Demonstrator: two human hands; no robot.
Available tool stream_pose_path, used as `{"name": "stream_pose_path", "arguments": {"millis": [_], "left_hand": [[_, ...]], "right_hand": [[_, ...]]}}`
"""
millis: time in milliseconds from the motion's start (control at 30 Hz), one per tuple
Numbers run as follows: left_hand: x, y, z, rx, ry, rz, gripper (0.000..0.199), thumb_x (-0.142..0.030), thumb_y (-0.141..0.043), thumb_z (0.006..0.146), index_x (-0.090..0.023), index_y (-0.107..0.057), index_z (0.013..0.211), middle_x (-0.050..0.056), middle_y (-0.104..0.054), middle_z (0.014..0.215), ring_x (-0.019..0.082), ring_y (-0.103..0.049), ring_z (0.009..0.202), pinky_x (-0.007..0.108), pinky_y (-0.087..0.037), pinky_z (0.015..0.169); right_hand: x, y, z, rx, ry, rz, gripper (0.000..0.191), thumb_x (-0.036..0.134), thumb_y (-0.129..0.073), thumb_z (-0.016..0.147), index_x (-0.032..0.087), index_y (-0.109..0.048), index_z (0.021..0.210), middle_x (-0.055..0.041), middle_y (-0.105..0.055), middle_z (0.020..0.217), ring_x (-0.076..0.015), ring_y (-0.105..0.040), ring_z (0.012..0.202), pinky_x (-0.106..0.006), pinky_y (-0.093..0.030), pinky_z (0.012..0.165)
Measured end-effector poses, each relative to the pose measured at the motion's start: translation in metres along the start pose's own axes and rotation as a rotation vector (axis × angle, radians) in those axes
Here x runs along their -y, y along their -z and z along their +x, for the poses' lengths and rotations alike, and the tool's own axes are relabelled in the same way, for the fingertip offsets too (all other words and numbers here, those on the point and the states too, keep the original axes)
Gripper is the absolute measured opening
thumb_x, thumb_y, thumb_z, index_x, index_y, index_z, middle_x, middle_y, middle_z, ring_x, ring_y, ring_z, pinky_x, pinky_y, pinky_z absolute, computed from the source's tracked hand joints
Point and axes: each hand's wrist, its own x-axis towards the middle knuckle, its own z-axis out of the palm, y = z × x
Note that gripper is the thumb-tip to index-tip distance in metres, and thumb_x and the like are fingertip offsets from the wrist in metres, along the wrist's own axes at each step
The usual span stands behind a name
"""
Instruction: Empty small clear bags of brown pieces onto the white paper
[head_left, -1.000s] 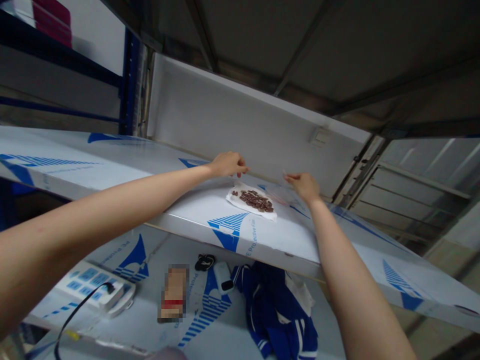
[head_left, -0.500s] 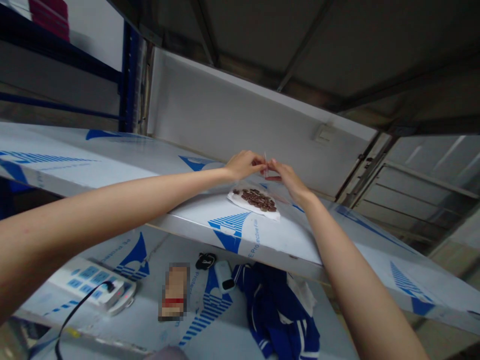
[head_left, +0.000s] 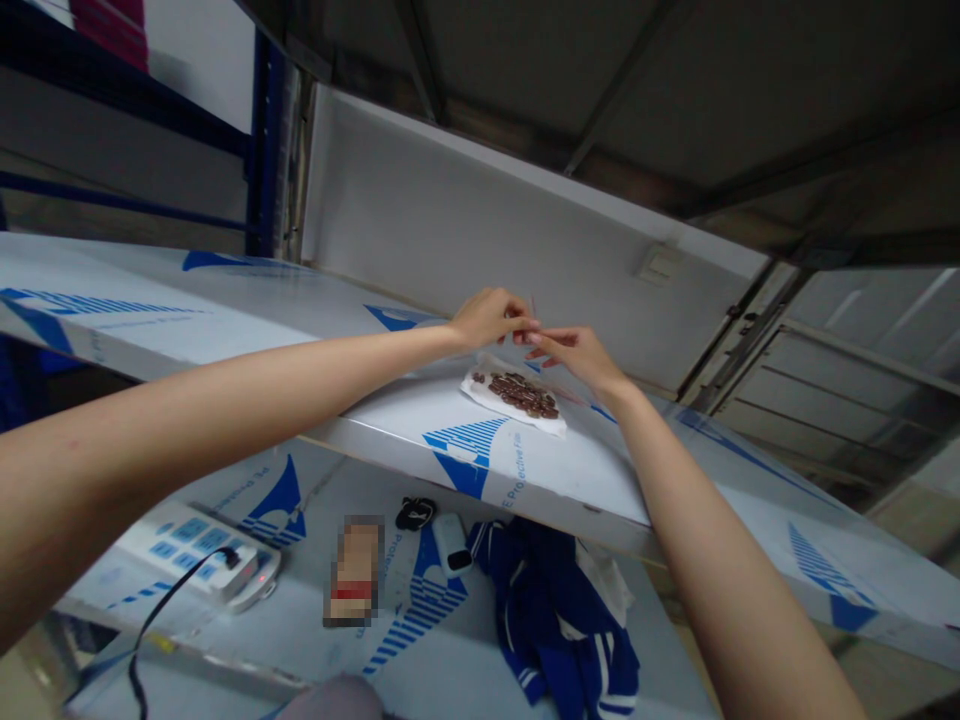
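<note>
My left hand point(head_left: 487, 318) and my right hand point(head_left: 574, 352) meet above a white-film-covered shelf point(head_left: 390, 400), their fingertips almost touching. Between them, both pinch a thin, clear plastic bag point(head_left: 532, 312), which is hard to make out. Just below my hands, a pile of small brown capsules point(head_left: 521, 393) lies on a crumpled white sheet point(head_left: 480, 390). Neither hand touches the capsules.
On a lower shelf lie a white power strip point(head_left: 191, 550) with a black cable, a small white device point(head_left: 452, 543), a blurred packet point(head_left: 354, 570) and a crumpled blue-and-white garment point(head_left: 559, 625). A white panel point(head_left: 480, 200) rises behind the upper shelf.
My hands have moved together from well apart, and their fingertips now meet over the capsules. The clear plastic now stands up between them. The view has drifted slightly.
</note>
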Motion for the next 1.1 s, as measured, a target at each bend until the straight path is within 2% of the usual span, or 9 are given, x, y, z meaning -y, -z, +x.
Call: {"name": "stream_pose_path", "arguments": {"millis": [267,467,633,833,1100], "left_hand": [[-0.002,-0.002,-0.002,0.098,-0.033,0.030,0.030,-0.024,-0.043,0.090,-0.012,-0.062,0.069,0.000,-0.059,0.059,0.009,-0.051,0.053,0.021,-0.034,0.057],[-0.006,0.000,-0.005,0.130,-0.024,0.058,0.032,-0.031,-0.049,0.088,-0.011,-0.061,0.066,0.000,-0.057,0.054,0.008,-0.049,0.051,0.022,-0.031,0.054],[-0.002,-0.001,-0.003,0.151,-0.035,0.055,0.031,-0.029,-0.047,0.088,-0.012,-0.061,0.066,-0.001,-0.055,0.054,0.008,-0.047,0.049,0.021,-0.031,0.053],[0.000,-0.003,-0.002,0.154,-0.080,0.140,0.032,-0.029,-0.045,0.090,-0.012,-0.060,0.067,-0.001,-0.053,0.052,0.008,-0.048,0.049,0.022,-0.030,0.054],[-0.011,-0.004,-0.004,0.132,-0.055,0.271,0.029,-0.022,-0.043,0.086,-0.011,-0.065,0.071,0.000,-0.056,0.055,0.010,-0.045,0.052,0.023,-0.029,0.055]], "right_hand": [[-0.003,0.002,0.001,0.072,0.039,-0.053,0.032,0.042,-0.064,0.078,0.014,-0.074,0.089,-0.0106,-0.073,0.089,-0.0193,-0.065,0.078,-0.030,-0.048,0.072],[0.000,-0.001,-0.002,0.060,0.024,-0.127,0.026,0.035,-0.063,0.078,0.013,-0.074,0.086,-0.0106,-0.073,0.088,-0.0198,-0.065,0.077,-0.030,-0.048,0.071],[0.003,-0.002,-0.003,0.131,-0.005,-0.073,0.023,0.033,-0.060,0.081,0.016,-0.073,0.088,-0.0091,-0.073,0.091,-0.0186,-0.066,0.081,-0.030,-0.049,0.076],[0.007,-0.002,-0.004,0.103,-0.101,-0.002,0.020,0.023,-0.054,0.082,0.014,-0.072,0.081,-0.0106,-0.073,0.091,-0.0170,-0.066,0.075,-0.030,-0.051,0.074],[0.001,-0.001,0.000,0.065,-0.068,-0.072,0.020,0.020,-0.052,0.080,0.015,-0.068,0.069,-0.0088,-0.072,0.075,-0.0162,-0.065,0.069,-0.028,-0.050,0.069]]}}
